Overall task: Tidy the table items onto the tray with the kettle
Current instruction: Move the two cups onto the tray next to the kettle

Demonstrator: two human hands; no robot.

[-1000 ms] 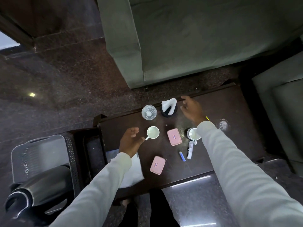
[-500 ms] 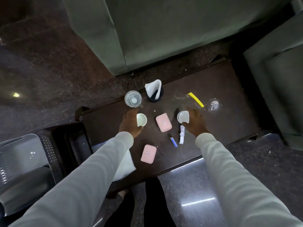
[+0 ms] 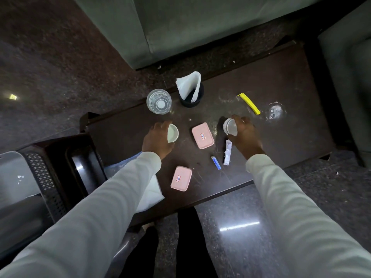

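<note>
On the dark wooden table my left hand grips a small white cup by its left side. My right hand closes around a second white cup, which is tilted on its side. Between the hands lies a pink box, and another pink box lies nearer the front edge. A glass of water and a dark holder with white napkins stand at the back. A grey perforated tray sits at far left; the kettle is out of view.
A yellow sachet, a blue sachet, a crumpled white wrapper and a white cloth lie on the table. A grey sofa stands behind it. A dark side stand sits between table and tray.
My left hand has closed on the left cup. My right hand came back from the napkin holder, took the right cup and tipped it. The view shifted right, hiding the kettle.
</note>
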